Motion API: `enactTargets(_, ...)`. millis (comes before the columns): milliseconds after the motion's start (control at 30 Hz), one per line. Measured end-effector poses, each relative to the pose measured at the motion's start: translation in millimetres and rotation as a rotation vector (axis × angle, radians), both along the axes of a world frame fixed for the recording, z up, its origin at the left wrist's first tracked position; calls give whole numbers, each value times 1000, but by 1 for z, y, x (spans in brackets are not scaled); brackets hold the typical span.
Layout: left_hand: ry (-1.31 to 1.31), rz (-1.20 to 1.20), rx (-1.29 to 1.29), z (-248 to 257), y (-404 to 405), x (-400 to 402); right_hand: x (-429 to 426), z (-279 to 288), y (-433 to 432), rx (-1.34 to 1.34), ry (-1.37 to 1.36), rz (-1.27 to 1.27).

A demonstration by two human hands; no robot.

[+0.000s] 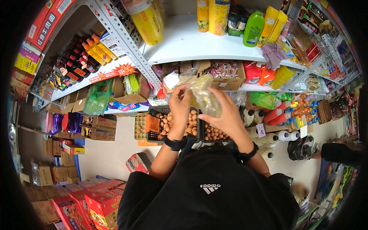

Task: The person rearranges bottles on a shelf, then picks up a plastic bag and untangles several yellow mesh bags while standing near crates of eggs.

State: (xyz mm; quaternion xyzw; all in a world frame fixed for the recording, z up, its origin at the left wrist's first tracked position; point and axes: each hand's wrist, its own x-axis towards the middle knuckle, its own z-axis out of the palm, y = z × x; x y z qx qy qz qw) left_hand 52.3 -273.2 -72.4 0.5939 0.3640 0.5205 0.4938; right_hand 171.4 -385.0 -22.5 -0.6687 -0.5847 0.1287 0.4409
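A crumpled, see-through yellowish plastic bag (205, 96) is held up in front of the shelf, between my two hands. The bent fingers and thumb of my left hand (179, 105) pinch its left edge. My right hand (230, 113) grips its right side, with the thumb low and the index finger high. Behind and below the hands are two black plastic crates of brown eggs, the left crate (149, 136) and the right crate (205, 139). An orange cloth (152, 123) lies over the left crate's corner. What the bag holds, if anything, cannot be made out.
Above the crates is a white metal shelf (178, 37) with bottles and a yellow roll (145, 26). Cardboard egg trays (140, 126) stand left of the crates. Bottles (276, 136) line the floor at right, near another person's leg (339, 153). Red boxes (100, 201) are stacked lower left.
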Motion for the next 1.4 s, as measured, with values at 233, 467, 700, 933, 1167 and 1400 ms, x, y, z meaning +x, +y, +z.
enactTargets(233, 92, -30, -102, -8, 19, -20, 56, -51, 9, 62, 591, -93)
enactTargets(467, 28, -194, -243, -24, 26, -28, 71, -37, 2, -13, 1179, -33)
enactTargets(700, -18, -672, -806, -47, -17, 18, 86, -48, 1, 14, 1630, 202)
enactTargets(933, -451, -683, -868, -39, -13, 25, 119, -45, -36, 185, 1249, -30)
enactTargets(1167, -299, -633, -548, -20, -8, -8, 141, -23, -62, 352, 1249, -215)
enactTargets(1400, -366, -596, -553, -3, -8, -17, 131, -7, -57, 356, 1226, -204)
